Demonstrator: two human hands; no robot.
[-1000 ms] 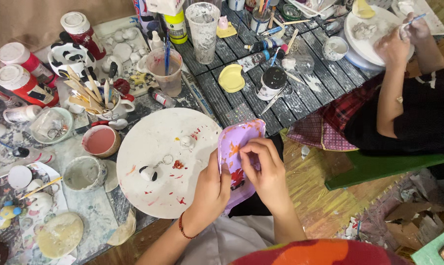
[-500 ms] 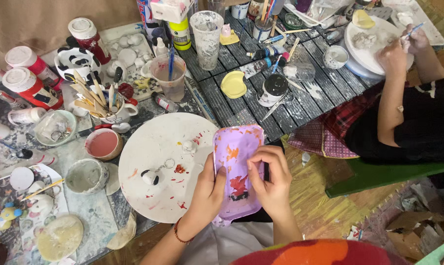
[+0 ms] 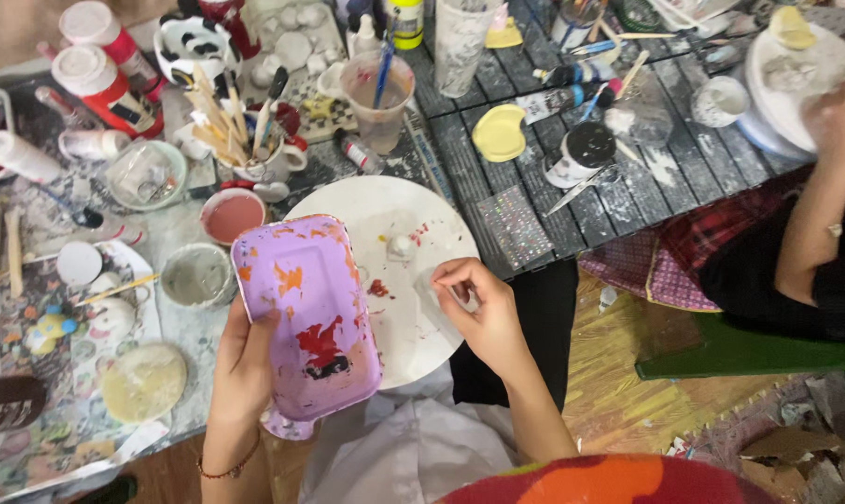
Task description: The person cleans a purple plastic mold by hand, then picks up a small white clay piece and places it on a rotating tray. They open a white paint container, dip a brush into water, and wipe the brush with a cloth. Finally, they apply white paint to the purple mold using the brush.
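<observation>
Clearly we held the purple tray (image 3: 307, 313) in our left hand (image 3: 243, 373), tilted just over the white plate (image 3: 422, 308); wet paint risked running. Right hand (image 3: 483, 313) lay curled, empty.

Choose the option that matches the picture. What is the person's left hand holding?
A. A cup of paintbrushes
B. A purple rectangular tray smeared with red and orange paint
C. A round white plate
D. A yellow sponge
B: the left hand grips the lower edge of the purple tray, which carries red and orange paint marks, while the right hand rests over the round white plate beside it.
</observation>
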